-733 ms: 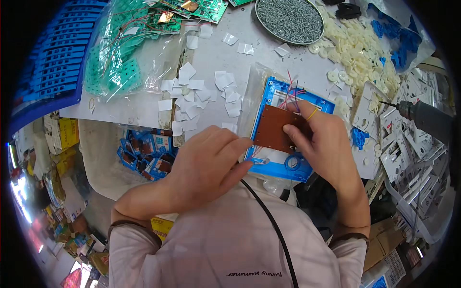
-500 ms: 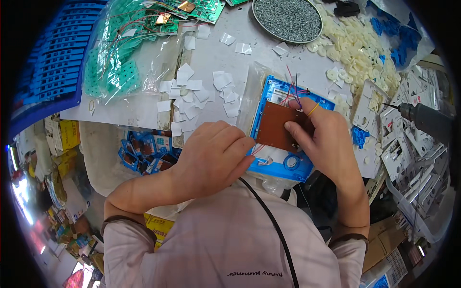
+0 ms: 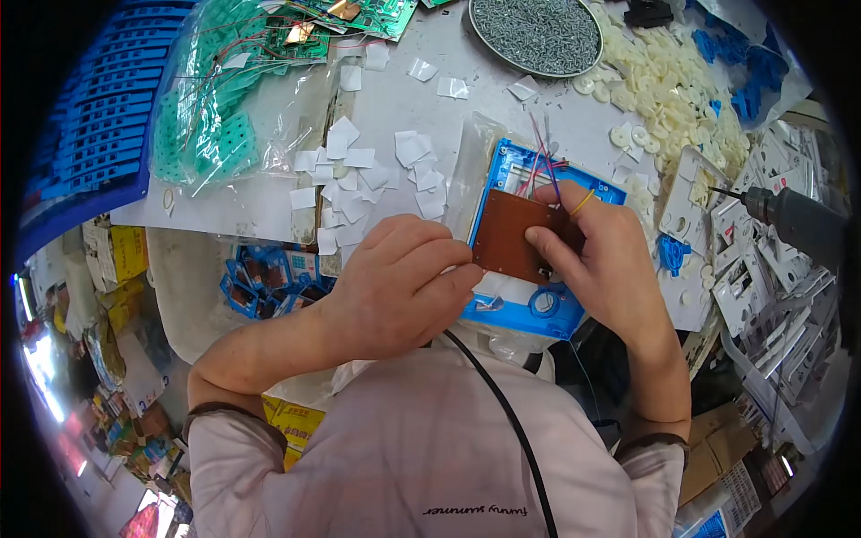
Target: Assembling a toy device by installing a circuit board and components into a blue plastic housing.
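My right hand [image 3: 614, 260] grips a brown circuit board [image 3: 507, 235], its thumb on the board's face and its fingers behind the far edge. Beneath the board lies an open blue plastic housing [image 3: 560, 321], which in turn rests on clear plastic wrapping. Thin red and dark wires [image 3: 543, 160] rise from the board's far side, next to my right fingers. At the left edge of the board and housing, my left hand [image 3: 404, 282] is closed, fingertips pinched together. Whatever sits between those fingertips is hidden.
White paper squares [image 3: 359, 179] lie left of the housing. A round tray of screws [image 3: 538, 40] stands at the back, beside pale plastic discs [image 3: 677, 90]. A power screwdriver [image 3: 789, 215] juts in from the right. A bin [image 3: 188, 296] at left holds blue-cased units.
My left hand has shifted slightly, its fingers drawn closer together at the board's edge. The board has moved a little left and nearer, still in my right hand.
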{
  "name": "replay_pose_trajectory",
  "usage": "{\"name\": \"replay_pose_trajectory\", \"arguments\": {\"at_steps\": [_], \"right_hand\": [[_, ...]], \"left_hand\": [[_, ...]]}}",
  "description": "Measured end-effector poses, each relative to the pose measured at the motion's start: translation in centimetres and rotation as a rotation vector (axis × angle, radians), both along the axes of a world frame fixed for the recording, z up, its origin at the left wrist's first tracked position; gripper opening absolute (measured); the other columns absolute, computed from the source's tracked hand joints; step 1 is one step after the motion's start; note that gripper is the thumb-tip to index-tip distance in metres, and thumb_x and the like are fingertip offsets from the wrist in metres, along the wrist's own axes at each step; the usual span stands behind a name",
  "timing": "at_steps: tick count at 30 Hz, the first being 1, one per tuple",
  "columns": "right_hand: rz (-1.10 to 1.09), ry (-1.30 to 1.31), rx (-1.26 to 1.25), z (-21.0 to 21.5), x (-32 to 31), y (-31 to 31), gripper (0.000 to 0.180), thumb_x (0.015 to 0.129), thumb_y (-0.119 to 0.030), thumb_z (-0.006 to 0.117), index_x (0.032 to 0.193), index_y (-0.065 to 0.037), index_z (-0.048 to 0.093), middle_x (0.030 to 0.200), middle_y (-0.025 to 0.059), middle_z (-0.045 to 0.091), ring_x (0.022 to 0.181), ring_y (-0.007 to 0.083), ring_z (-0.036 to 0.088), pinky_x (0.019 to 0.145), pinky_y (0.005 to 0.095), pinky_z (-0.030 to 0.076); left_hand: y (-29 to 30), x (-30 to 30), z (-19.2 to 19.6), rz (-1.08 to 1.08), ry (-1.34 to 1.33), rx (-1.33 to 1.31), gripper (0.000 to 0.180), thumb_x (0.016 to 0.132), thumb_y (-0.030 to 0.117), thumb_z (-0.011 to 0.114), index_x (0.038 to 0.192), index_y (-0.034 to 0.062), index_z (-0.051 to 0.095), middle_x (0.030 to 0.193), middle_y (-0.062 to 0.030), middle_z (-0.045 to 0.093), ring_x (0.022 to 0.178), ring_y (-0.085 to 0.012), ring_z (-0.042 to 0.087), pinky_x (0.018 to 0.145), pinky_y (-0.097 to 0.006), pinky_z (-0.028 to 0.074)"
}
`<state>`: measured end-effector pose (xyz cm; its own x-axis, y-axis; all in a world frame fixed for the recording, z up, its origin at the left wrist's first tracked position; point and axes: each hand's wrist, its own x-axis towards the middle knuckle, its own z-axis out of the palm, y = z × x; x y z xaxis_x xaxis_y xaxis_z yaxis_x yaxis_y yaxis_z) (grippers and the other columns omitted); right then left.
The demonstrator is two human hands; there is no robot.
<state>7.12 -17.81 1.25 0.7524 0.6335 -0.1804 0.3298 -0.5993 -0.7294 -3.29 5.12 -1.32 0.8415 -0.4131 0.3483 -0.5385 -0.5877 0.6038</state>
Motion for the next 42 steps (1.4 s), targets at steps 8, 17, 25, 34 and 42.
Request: {"name": "replay_pose_trajectory", "arguments": {"at_steps": [8, 17, 25, 34, 42], "right_hand": [[-0.134, -0.177, -0.059, 1.3, -0.5, 0.0, 0.036, 0.081, -0.013, 0.080, 0.109, 0.001, 0.062, 0.088, 0.0192, 0.066, 0.081, 0.0383, 0.065, 0.070, 0.0442, 0.051], [0.324, -0.373, -0.173, 2.7, -4.6, -1.7, 0.071, 0.077, -0.032, 0.081, 0.132, 0.004, 0.056, 0.146, 0.0228, 0.051, 0.138, 0.0410, 0.046, 0.115, 0.0567, 0.032], [0.418, -0.288, -0.303, 2.2, -5.4, -0.7, 0.082, 0.081, -0.045, 0.074, 0.136, 0.012, 0.054, 0.152, 0.0301, 0.042, 0.144, 0.0413, 0.039, 0.119, 0.0517, 0.028], [0.424, -0.310, -0.228, 2.2, -5.2, -0.8, 0.080, 0.081, -0.044, 0.075, 0.135, 0.012, 0.055, 0.150, 0.0311, 0.044, 0.142, 0.0422, 0.041, 0.117, 0.0505, 0.031], [0.289, -0.468, 0.208, 5.0, -1.4, -6.1, 0.047, 0.088, -0.032, 0.072, 0.117, 0.005, 0.064, 0.133, 0.0262, 0.058, 0.128, 0.0432, 0.054, 0.108, 0.0524, 0.043]], "left_hand": [[-0.2, 0.0, 0.4, -0.072, -0.027, 0.298, 0.038, 0.081, 0.025, 0.075, 0.115, 0.0077, 0.069, 0.120, -0.0055, 0.066, 0.116, -0.0245, 0.062, 0.104, -0.051, 0.040], [-1.0, 0.9, 1.1, -0.176, -0.051, 0.439, 0.048, 0.086, 0.038, 0.070, 0.119, 0.0035, 0.068, 0.119, -0.0065, 0.065, 0.126, -0.0219, 0.059, 0.111, -0.052, 0.037], [-0.7, 2.5, 2.7, -0.302, 0.020, 0.476, 0.046, 0.084, 0.035, 0.072, 0.117, 0.0029, 0.068, 0.116, -0.0080, 0.065, 0.115, -0.0237, 0.063, 0.098, -0.044, 0.046], [1.5, 21.2, -0.9, 0.203, -0.359, 0.224, 0.013, 0.084, 0.018, 0.073, 0.088, 0.0061, 0.067, 0.083, -0.0099, 0.067, 0.080, -0.0326, 0.065, 0.071, -0.041, 0.051], [0.4, 24.0, -2.6, 0.221, -0.338, 0.454, 0.019, 0.091, 0.021, 0.061, 0.081, 0.0069, 0.069, 0.090, -0.0128, 0.069, 0.087, -0.0317, 0.066, 0.077, -0.046, 0.046]]}}
